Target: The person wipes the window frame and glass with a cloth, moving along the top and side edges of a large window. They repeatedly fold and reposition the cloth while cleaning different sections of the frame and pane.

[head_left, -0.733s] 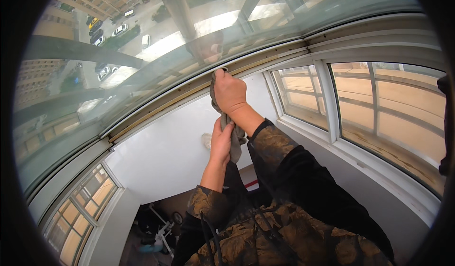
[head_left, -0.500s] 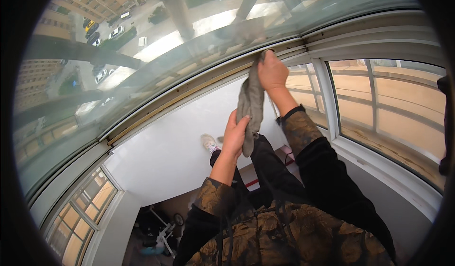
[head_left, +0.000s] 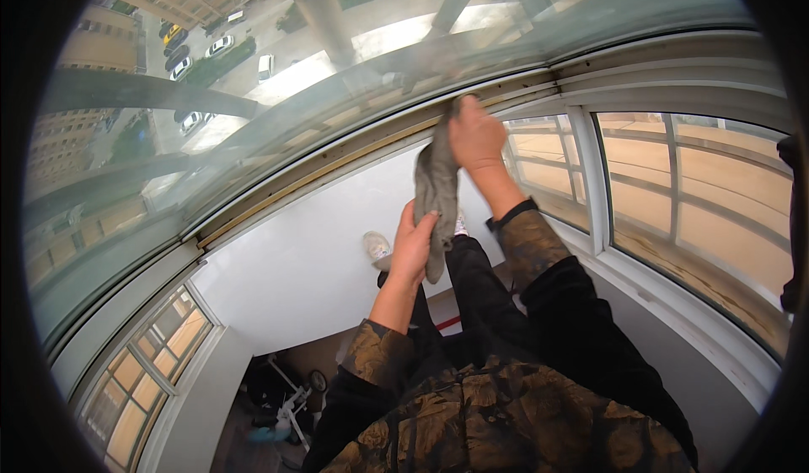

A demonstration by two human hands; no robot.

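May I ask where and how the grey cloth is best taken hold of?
I'd probably grip the grey cloth by its bare middle, from the left: the right hand holds its upper end, the left hand its lower part, leaving that narrow stretch exposed.

Grey-brown cloth (head_left: 438,185), creased, bunched lengthwise.
Slack; upper end gripped in right hand (head_left: 478,138), lower part pinched in left hand (head_left: 410,244), loose end hanging.

Grey-brown cloth (head_left: 436,188), black trousers (head_left: 474,281), brown-and-black patterned top (head_left: 506,418)
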